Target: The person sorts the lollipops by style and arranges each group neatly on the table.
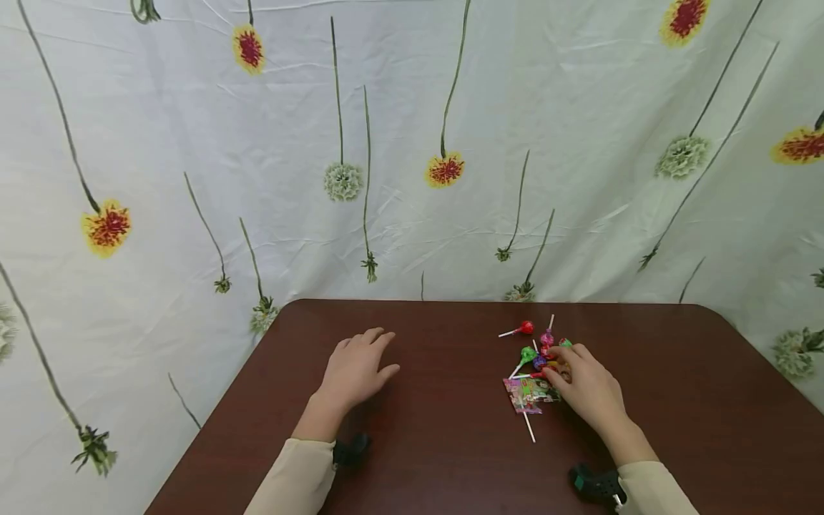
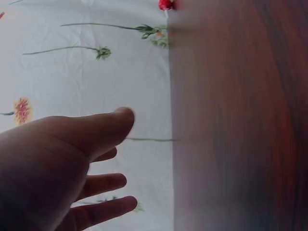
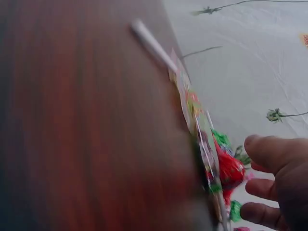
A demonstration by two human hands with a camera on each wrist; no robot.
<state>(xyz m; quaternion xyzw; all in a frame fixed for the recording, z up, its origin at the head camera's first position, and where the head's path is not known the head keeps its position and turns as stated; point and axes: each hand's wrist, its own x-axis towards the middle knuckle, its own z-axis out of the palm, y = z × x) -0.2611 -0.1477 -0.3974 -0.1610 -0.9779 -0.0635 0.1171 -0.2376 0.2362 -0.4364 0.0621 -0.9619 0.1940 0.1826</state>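
Note:
Several wrapped lollipops lie in a loose heap right of the table's middle, among them a green one (image 1: 528,354), a red one (image 1: 526,327) a bit apart, and a red-wrapped one (image 3: 231,169). A flat printed packet (image 1: 524,395) lies at the heap's near side, a white stick (image 1: 529,427) sticking out from it. My right hand (image 1: 589,390) is at the heap's right side, thumb and fingers apart; whether it touches a lollipop I cannot tell. Over the table's left part hovers my left hand (image 1: 354,368), fingers spread and holding nothing; the left wrist view shows the same hand (image 2: 72,163).
The dark brown table (image 1: 438,458) has rounded far corners. Behind it hangs a white cloth (image 1: 399,236) printed with flowers and stems. Dark bands with small devices are on both wrists, below light sleeves.

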